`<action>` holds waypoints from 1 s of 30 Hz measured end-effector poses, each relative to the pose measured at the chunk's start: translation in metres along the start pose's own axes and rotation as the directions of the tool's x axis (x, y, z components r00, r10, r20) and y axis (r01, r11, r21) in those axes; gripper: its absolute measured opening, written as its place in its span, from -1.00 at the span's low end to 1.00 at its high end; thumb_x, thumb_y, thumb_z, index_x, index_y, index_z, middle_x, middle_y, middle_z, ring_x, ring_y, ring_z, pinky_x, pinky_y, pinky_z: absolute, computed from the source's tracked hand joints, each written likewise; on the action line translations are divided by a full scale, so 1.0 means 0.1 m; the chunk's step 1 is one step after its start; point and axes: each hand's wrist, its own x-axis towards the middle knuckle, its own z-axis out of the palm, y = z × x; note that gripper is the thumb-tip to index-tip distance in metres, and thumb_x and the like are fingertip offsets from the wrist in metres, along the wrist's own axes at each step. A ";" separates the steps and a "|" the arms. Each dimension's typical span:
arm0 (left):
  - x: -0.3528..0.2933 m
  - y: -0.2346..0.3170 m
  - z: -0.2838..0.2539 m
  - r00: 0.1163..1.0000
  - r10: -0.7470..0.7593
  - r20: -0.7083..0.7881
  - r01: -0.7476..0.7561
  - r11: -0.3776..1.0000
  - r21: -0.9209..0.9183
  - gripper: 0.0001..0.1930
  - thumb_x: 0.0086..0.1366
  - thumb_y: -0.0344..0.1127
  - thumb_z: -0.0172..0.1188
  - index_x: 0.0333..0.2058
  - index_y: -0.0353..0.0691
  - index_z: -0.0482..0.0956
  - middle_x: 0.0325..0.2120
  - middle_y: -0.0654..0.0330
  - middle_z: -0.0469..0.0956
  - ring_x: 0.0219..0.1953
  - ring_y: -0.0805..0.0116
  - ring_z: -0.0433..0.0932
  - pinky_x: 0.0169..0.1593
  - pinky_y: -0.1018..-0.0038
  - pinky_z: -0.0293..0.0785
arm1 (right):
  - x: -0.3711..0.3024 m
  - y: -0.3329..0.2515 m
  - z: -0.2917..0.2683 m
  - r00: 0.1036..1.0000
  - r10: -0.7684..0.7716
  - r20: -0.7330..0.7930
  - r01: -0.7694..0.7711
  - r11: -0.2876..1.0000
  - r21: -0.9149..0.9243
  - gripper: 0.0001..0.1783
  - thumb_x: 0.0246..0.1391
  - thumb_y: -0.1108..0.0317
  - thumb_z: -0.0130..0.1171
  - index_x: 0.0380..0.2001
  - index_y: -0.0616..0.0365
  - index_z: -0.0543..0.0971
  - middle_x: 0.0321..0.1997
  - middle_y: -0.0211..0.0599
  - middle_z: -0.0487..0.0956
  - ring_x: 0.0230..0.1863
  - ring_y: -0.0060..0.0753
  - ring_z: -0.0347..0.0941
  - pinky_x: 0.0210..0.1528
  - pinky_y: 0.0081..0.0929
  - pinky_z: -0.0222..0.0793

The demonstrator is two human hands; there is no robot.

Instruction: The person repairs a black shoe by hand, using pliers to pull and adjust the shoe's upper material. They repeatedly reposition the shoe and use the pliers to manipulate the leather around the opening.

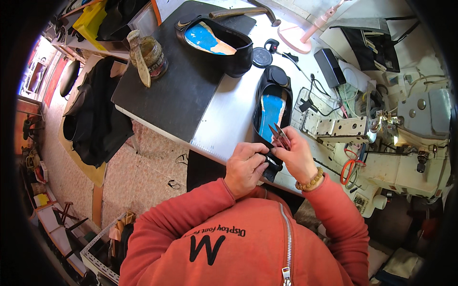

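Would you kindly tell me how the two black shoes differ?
The far shoe sits mostly over the black mat; the near shoe, over the white tabletop. The far shoe is untouched, while the left hand and right hand are at the near shoe's closest end. Both are black with blue-and-tan insoles.

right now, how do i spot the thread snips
On the white table, find the nearer black shoe. At its near end, the right hand holds the thread snips, slim dark blades showing; the scissors by the sewing machine show orange handles.
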 end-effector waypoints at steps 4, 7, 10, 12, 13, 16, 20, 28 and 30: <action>-0.01 0.00 -0.02 0.998 -0.069 0.005 0.070 0.994 -0.079 -0.87 -0.03 -0.55 0.28 -0.47 -0.28 0.50 -0.19 0.17 0.54 -0.19 0.09 0.45 -0.13 0.30 0.43 | -0.24 -0.30 -0.17 0.993 0.007 -0.122 -0.017 0.996 -0.083 -0.74 0.31 0.25 -0.03 -0.30 0.25 0.50 -0.54 -0.48 0.38 -0.50 -0.67 0.23 -0.44 -0.62 0.21; -0.02 0.01 -0.03 0.997 -0.080 0.012 0.081 0.991 -0.110 -0.86 -0.03 -0.55 0.28 -0.48 -0.28 0.49 -0.17 0.16 0.53 -0.18 0.09 0.45 -0.12 0.30 0.43 | -0.39 -0.49 -0.27 0.966 0.213 0.145 -0.225 0.972 0.072 -0.50 0.39 0.03 -0.23 -0.35 0.20 0.51 -0.59 -0.60 0.24 -0.55 -0.72 0.04 -0.49 -0.70 0.00; -0.02 0.00 -0.03 0.997 -0.079 0.014 0.081 0.990 -0.113 -0.85 -0.03 -0.55 0.28 -0.48 -0.28 0.49 -0.15 0.15 0.52 -0.16 0.08 0.44 -0.12 0.29 0.42 | -0.44 -0.58 -0.27 0.837 0.465 0.289 -0.485 0.874 -0.002 -0.54 0.37 0.00 -0.19 -0.35 0.15 0.49 -0.62 -0.63 0.21 -0.60 -0.75 0.05 -0.58 -0.72 -0.02; -0.04 -0.01 -0.03 0.996 -0.077 0.037 0.081 0.987 -0.140 -0.86 -0.02 -0.57 0.27 -0.45 -0.30 0.51 -0.11 0.10 0.51 -0.12 0.08 0.43 -0.06 0.30 0.40 | -0.41 -0.61 -0.28 0.777 0.543 0.318 -0.569 0.822 -0.015 -0.56 0.37 0.01 -0.19 -0.34 0.14 0.48 -0.63 -0.61 0.23 -0.63 -0.73 0.06 -0.63 -0.71 -0.03; -0.05 -0.02 -0.03 0.996 -0.079 0.044 0.084 0.985 -0.148 -0.85 -0.01 -0.58 0.26 -0.43 -0.30 0.52 -0.09 0.07 0.50 -0.10 0.08 0.42 -0.03 0.31 0.38 | -0.38 -0.62 -0.28 0.724 0.615 0.312 -0.638 0.769 -0.033 -0.57 0.37 0.02 -0.19 -0.33 0.13 0.47 -0.63 -0.60 0.24 -0.64 -0.73 0.06 -0.65 -0.70 -0.04; -0.07 -0.04 -0.02 0.997 -0.073 0.032 0.077 0.981 -0.175 -0.84 -0.02 -0.59 0.27 -0.43 -0.30 0.52 -0.06 0.07 0.49 -0.09 0.08 0.41 -0.02 0.30 0.37 | -0.33 -0.66 -0.28 0.696 0.645 0.315 -0.663 0.746 -0.064 -0.63 0.36 0.06 -0.15 -0.38 0.11 0.41 -0.63 -0.57 0.26 -0.66 -0.71 0.08 -0.67 -0.69 -0.03; -0.09 -0.05 -0.01 0.997 -0.065 0.032 0.070 0.977 -0.201 -0.83 -0.04 -0.59 0.29 -0.42 -0.30 0.52 -0.03 0.06 0.48 -0.09 0.10 0.40 -0.04 0.32 0.38 | -0.27 -0.70 -0.24 0.697 0.659 0.282 -0.666 0.741 -0.088 -0.66 0.34 0.11 -0.09 -0.42 0.11 0.37 -0.63 -0.57 0.26 -0.64 -0.70 0.10 -0.64 -0.66 0.01; -0.10 -0.08 0.00 0.995 -0.096 0.026 0.100 0.963 -0.251 -0.82 -0.05 -0.57 0.31 -0.43 -0.29 0.54 0.01 0.05 0.46 -0.12 0.13 0.39 -0.07 0.33 0.39 | -0.22 -0.69 -0.15 0.716 0.658 0.232 -0.637 0.752 -0.168 -0.67 0.34 0.08 -0.12 -0.43 0.06 0.35 -0.61 -0.55 0.28 -0.62 -0.69 0.11 -0.62 -0.65 0.01; -0.10 -0.08 -0.01 0.995 -0.091 0.028 0.095 0.962 -0.255 -0.82 -0.05 -0.57 0.32 -0.43 -0.29 0.54 0.01 0.05 0.46 -0.12 0.13 0.39 -0.07 0.34 0.39 | -0.22 -0.68 -0.13 0.724 0.651 0.227 -0.636 0.758 -0.144 -0.66 0.35 0.05 -0.15 -0.42 0.03 0.35 -0.62 -0.54 0.29 -0.64 -0.70 0.08 -0.64 -0.66 -0.03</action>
